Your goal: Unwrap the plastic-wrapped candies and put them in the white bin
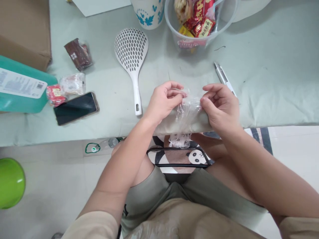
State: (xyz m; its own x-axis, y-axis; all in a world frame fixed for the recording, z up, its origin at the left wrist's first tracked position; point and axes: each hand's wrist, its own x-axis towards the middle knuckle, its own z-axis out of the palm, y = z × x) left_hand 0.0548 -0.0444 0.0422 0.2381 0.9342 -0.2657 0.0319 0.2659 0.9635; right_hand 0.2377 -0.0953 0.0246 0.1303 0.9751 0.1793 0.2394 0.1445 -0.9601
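A crumpled clear plastic bag (186, 111) hangs between my two hands at the table's front edge, its lower end dangling over my lap. My left hand (167, 99) pinches its upper left side between thumb and fingers. On the opposite side, my right hand (219, 103) has thumb and forefinger closed on the bag's edge, the other fingers curled. Just beyond the right hand lies a white utility knife (224, 77). A white slotted skimmer (132, 49) rests to the left of my left hand, its handle pointing toward me.
A clear tub (171, 28) of wrapped snacks and a leaf-patterned paper cup (149, 15) stand at the back. Leftward are a phone (76, 108), snack packets (78, 54), a green bottle (22, 84) and a cardboard box (25, 31). A green bin (11, 183) sits on the floor.
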